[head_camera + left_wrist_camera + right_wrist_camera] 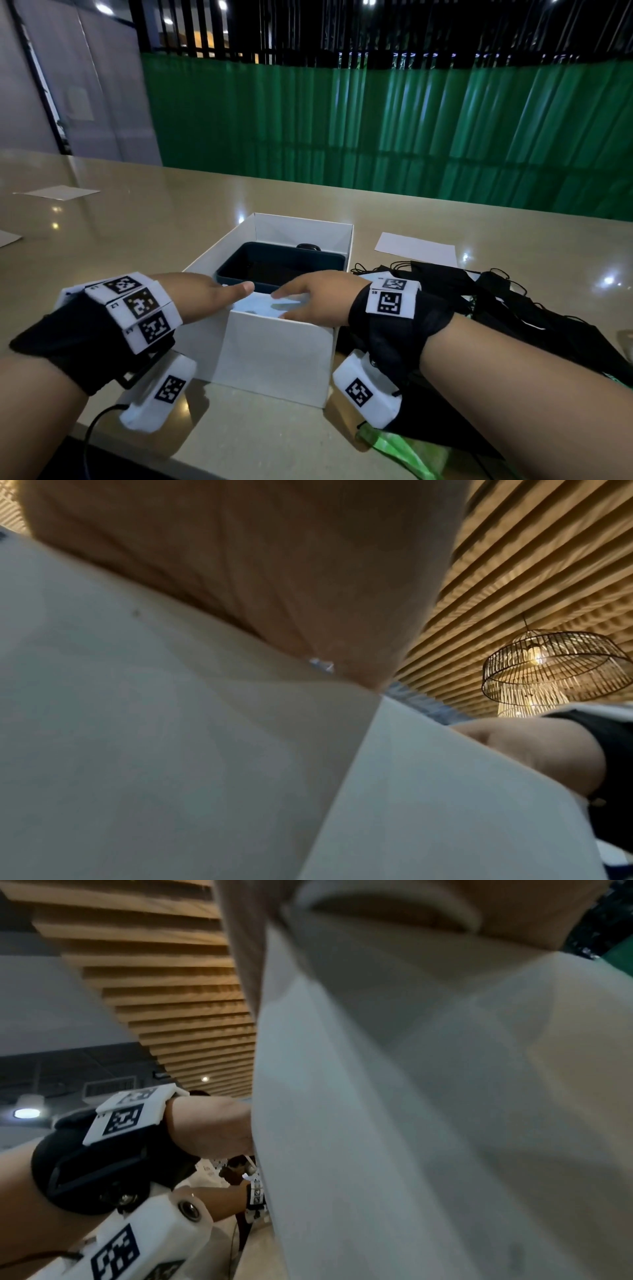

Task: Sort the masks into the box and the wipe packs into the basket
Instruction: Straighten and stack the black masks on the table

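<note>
From the head view, the left hand (209, 294) and right hand (315, 296) lie flat on a pale wipe pack (270, 305) inside the white box (274, 356), probably to lift it out. The dark basket (281, 263) sits behind them in the box; black masks (479, 294) lie right of it. The left wrist view shows only the box wall (171, 750). The right wrist view shows the same wall (428, 1123), so the grip stays hidden there.

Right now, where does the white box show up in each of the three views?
Head: white box low centre, between both hands.
Left wrist: its wall fills the lower left.
Right wrist: its wall fills the right side.
Shared landmark: the box's near vertical corner edge, and the slatted ceiling in both wrist views.
</note>
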Demonstrator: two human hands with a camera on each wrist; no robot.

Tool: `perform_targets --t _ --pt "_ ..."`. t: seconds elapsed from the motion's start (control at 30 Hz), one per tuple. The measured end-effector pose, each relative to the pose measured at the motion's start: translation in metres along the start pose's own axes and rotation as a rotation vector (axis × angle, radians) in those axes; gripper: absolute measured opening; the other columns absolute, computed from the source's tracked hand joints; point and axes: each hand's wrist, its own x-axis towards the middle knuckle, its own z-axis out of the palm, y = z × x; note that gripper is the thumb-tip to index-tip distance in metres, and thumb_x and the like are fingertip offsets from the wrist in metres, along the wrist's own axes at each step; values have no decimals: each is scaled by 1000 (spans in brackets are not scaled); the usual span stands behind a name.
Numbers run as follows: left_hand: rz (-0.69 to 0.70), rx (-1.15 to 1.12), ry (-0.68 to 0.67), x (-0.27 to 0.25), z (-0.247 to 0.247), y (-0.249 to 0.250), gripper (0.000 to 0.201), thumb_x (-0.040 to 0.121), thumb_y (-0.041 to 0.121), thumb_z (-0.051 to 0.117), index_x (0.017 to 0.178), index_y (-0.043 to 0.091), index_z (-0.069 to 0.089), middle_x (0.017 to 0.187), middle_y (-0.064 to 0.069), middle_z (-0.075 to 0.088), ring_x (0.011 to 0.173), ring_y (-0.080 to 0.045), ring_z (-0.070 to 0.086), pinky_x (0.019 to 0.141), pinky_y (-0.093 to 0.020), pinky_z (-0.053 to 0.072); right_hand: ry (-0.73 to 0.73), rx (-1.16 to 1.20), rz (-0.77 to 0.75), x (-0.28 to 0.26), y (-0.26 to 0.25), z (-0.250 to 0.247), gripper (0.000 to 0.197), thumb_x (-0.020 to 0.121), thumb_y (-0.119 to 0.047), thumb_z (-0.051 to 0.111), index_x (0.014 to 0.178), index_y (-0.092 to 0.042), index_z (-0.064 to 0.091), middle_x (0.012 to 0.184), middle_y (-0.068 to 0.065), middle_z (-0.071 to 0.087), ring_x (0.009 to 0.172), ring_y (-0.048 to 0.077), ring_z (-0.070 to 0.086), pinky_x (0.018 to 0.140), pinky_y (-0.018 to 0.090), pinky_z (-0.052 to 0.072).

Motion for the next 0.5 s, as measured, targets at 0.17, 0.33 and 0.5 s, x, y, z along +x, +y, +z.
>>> perform_targets --t 0.17,0.33,0.5 --pt "146 -164 31 -10 -17 3 69 81 76 30 132 34 50 140 8 48 131 -15 41 112 -33 26 125 204 -54 -27 12 -13 54 86 -46 62 136 -41 44 140 -16 46 127 6 44 103 23 36" --pt "359 -263 118 -25 -34 35 49 78 71 44 114 42 59 112 20 61 113 -6 54 96 -25 41 233 243 -23 -65 40 -27 48 84 -45 63 130 -45 48 137 -22 47 126 0 42 102 20 34" --pt "609 -467 141 -38 -34 90 44 70 68 54 106 45 62 109 26 64 109 2 57 105 -28 40 319 404 166 -111 95 -30 32 82 -40 68 111 -48 58 122 -25 57 118 -2 50 105 27 39"
